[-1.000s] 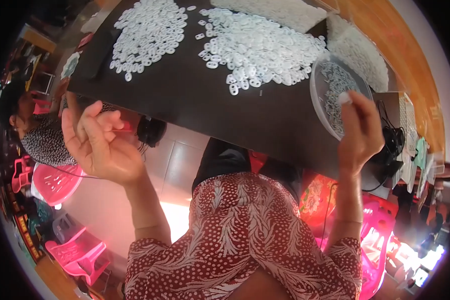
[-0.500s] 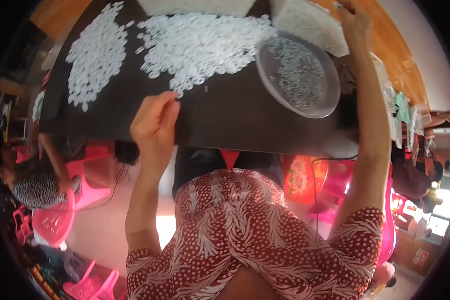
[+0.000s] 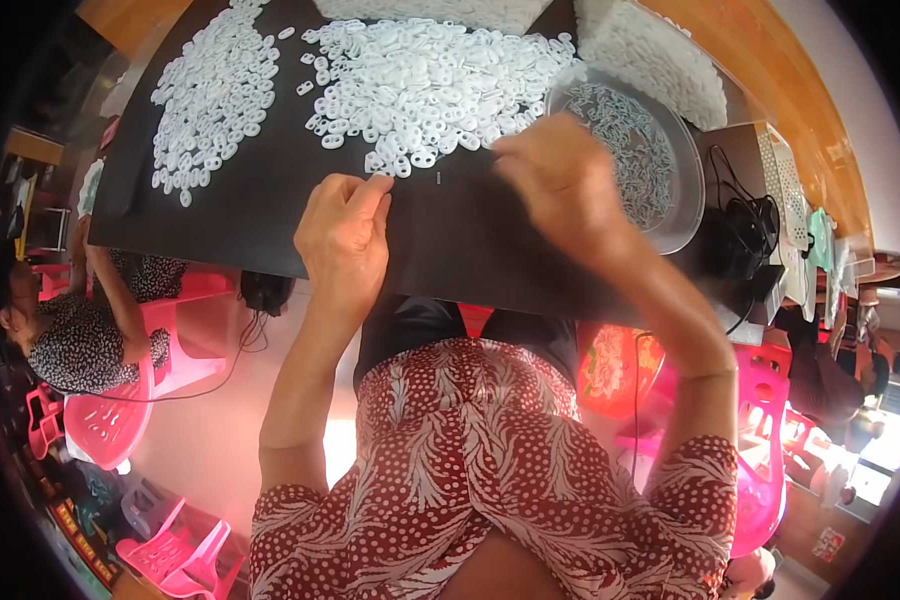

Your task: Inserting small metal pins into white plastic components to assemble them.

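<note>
My left hand (image 3: 345, 230) is closed in a pinch at the near edge of a large heap of small white oval pieces with holes (image 3: 425, 80). Its fingertips hide whatever they hold. My right hand (image 3: 565, 175) is over the table, between that heap and a round clear bowl (image 3: 692, 205), partly covering the bowl. Its fingers are curled but smeared by motion, so their grip is unclear. In the bowl lie many tiny grey metal-looking parts (image 3: 635, 140). One such small part (image 3: 438, 178) lies alone on the dark table (image 3: 450, 250) between my hands.
A second heap of white pieces (image 3: 215, 100) spreads at the left. White-filled containers (image 3: 655, 60) line the far edge. Black cables and a dark device (image 3: 750, 230) sit at the table's right end. Pink chairs (image 3: 120, 415) and a seated person (image 3: 90, 340) are at the left.
My right hand has come down from the far right corner, where it was at a container, to beside the heap. My left hand stays pinched at the heap's edge. The whole view has shifted slightly.
</note>
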A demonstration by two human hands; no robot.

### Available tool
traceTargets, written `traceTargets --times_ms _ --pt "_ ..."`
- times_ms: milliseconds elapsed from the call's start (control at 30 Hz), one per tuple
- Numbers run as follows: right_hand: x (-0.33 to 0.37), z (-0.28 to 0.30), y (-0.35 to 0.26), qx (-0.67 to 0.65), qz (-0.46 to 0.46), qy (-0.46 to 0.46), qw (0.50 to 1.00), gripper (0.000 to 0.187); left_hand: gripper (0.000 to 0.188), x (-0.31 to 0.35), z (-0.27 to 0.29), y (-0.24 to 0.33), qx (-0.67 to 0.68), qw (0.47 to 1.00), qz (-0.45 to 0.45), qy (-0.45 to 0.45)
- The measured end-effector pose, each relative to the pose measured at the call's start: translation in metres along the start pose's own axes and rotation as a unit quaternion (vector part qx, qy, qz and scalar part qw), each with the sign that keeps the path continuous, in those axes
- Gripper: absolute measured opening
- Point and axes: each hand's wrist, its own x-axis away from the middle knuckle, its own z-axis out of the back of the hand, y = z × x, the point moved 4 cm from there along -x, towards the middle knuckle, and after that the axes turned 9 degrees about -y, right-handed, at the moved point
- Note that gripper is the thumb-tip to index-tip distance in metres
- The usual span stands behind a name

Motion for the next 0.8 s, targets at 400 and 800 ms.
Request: traceTargets --times_ms 400,800 --pt "-0.007 -0.069 -0.025 0.059 -0.071 -0.036 0.995 0.012 0.012 0.009 0.012 -0.018 0.115 0.991 0.063 0.021" --pt "0.004 -0.052 -0.019 -0.083 -0.091 0.006 0.992 0.014 0.013 -0.038 -0.001 -0.037 -0.047 0.991 0.079 -0.099"
